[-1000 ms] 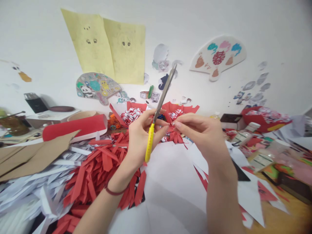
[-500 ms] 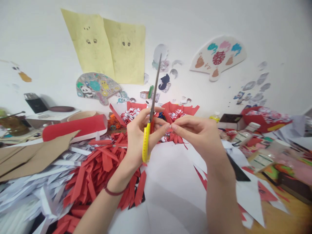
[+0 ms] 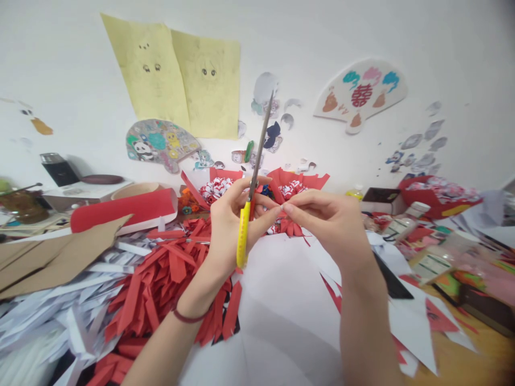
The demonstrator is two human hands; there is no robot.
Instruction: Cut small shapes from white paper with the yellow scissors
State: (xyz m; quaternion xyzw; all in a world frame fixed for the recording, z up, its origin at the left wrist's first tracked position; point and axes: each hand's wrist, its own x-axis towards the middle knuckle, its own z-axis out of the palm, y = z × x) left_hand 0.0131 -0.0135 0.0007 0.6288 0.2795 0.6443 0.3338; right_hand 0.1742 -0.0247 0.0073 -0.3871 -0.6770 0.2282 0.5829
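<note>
My left hand [image 3: 227, 225] holds a pair of scissors [image 3: 243, 230] with yellow and red handles, the blades pointing up and closed together. Its thumb and finger also meet the fingertips of my right hand [image 3: 333, 220]. Between the two pinches shows a tiny pale bit, too small to name. Both hands hover above a large white paper sheet [image 3: 285, 300]. Left of it lies a heap of folded red paper strips [image 3: 156, 284], beside a heap of folded white paper strips [image 3: 76, 300].
Red-and-white paper bouquets [image 3: 295, 187] stand behind my hands. A red paper roll [image 3: 124, 210] and brown cardboard [image 3: 60, 257] lie at the left. Paper scraps, a black piece [image 3: 394, 279] and bottles [image 3: 406, 221] crowd the right. Behind rises the white wall with a painted fan [image 3: 362, 94].
The scissors have tilted slightly, their tip shifting a little to the right. Both hands stay pinched together in nearly the same place.
</note>
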